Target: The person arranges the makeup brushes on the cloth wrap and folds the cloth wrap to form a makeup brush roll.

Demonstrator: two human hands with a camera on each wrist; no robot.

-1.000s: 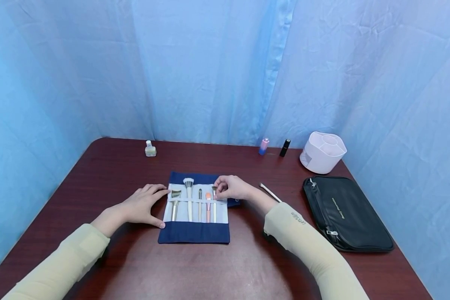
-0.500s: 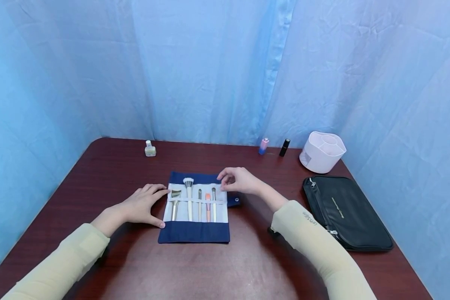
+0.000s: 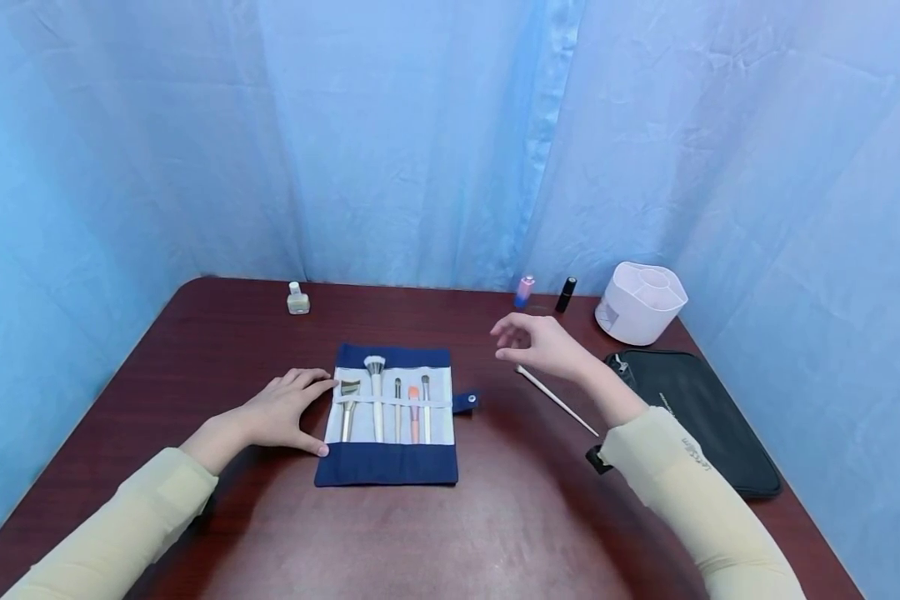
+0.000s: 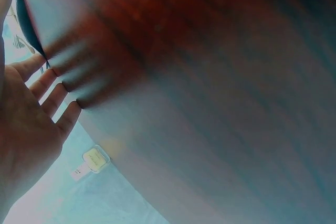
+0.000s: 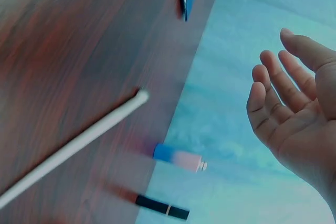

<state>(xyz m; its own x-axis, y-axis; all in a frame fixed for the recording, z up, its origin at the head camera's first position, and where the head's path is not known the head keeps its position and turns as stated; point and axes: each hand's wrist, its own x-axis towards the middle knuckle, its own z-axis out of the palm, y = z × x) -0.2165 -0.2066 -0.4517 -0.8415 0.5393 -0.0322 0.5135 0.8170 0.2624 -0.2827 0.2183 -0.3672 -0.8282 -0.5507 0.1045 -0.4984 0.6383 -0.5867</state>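
A navy and pale grey brush roll (image 3: 386,463) lies unfolded on the table, with several makeup brushes tucked under its elastic strap. Among them are a wide white-tipped brush (image 3: 377,400), a peach one (image 3: 414,412) and a slim one (image 3: 426,408) at the right end. My left hand (image 3: 281,410) rests at the roll's left edge, fingers spread, fingertips right at the fabric. My right hand (image 3: 543,343) hovers above the table with relaxed, bent fingers and nothing in them, also seen in the right wrist view. Below it a loose makeup brush (image 3: 558,402) with a pale handle lies slantwise.
At the back stand a nail polish bottle (image 3: 297,298), a pink and blue tube (image 3: 524,291) and a black tube (image 3: 566,295). A white divided organizer (image 3: 641,304) sits at the back right, and a black zip case (image 3: 708,408) lies in front of it.
My right hand has left the slim brush at the roll's right end and moved right, over toward the loose brush. My left hand has stayed at the roll's left edge.
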